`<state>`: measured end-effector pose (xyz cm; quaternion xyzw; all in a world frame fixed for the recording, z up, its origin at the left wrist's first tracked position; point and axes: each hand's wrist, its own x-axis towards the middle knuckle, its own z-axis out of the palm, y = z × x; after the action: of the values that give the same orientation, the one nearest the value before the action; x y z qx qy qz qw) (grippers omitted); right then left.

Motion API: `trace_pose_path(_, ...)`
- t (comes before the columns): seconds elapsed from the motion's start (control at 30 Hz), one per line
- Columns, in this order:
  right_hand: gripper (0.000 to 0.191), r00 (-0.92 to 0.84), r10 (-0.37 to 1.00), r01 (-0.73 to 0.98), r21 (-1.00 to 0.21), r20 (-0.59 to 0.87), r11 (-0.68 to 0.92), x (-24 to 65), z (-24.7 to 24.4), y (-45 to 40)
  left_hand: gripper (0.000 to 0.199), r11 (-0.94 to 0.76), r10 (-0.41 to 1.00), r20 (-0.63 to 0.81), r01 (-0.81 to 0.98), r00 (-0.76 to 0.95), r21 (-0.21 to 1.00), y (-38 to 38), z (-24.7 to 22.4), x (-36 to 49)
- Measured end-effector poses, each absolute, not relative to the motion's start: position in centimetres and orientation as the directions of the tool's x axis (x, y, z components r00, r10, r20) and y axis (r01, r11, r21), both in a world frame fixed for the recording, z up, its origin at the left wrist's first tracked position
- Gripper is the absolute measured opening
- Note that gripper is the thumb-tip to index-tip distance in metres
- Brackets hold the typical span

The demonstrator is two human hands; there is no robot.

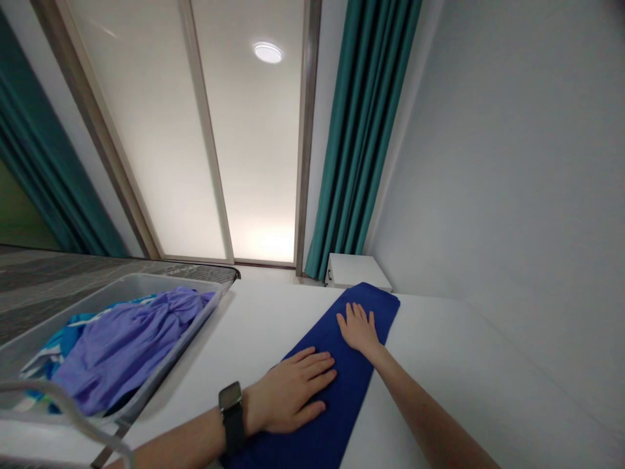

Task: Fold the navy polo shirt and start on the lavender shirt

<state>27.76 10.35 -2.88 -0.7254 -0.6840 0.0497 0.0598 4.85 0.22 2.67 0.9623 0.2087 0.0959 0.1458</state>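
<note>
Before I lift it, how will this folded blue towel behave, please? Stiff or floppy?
It will probably hang floppy: the blue towel looks like soft cloth, lying flat under the left hand and right hand. It seems thin, so likely light. On the smooth white surface, it may slide if pushed.

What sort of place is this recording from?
Probably a room in a home, perhaps a bedroom: a grey basket of clothes, teal curtains beside a frosted glass door, and a small white cabinet.
</note>
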Motion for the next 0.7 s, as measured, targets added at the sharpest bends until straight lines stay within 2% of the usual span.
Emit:
trace_pose_path(0.1, 0.069, 0.078, 0.997, 0.983, -0.167, 0.029, -0.072, 26.8, -3.4, 9.9, 0.057, -0.889, 0.384, 0.101, 0.338, 0.918, 0.309, 1.1, 2.7, 4.6)
trace_pose_path(0.23, 0.069, -0.012, 0.999, 0.988, -0.153, 0.046, 0.018, 26.8, -3.8, 10.6, 0.056, -0.860, 0.451, 0.095, 0.403, 0.888, 0.314, 0.5, 1.2, 5.1)
trace_pose_path(0.57, 0.069, -0.281, 0.958, 0.947, -0.146, 0.053, 0.286, 26.7, -3.9, 14.2, 0.059, -0.747, 0.654, 0.194, 0.583, 0.731, 0.318, -2.1, -0.9, 8.4)
trace_pose_path(0.7, 0.069, -0.347, 0.937, 0.925, -0.151, 0.050, 0.350, 26.5, -3.8, 14.8, 0.064, -0.745, 0.654, 0.203, 0.576, 0.729, 0.336, -2.6, -0.6, 9.0)
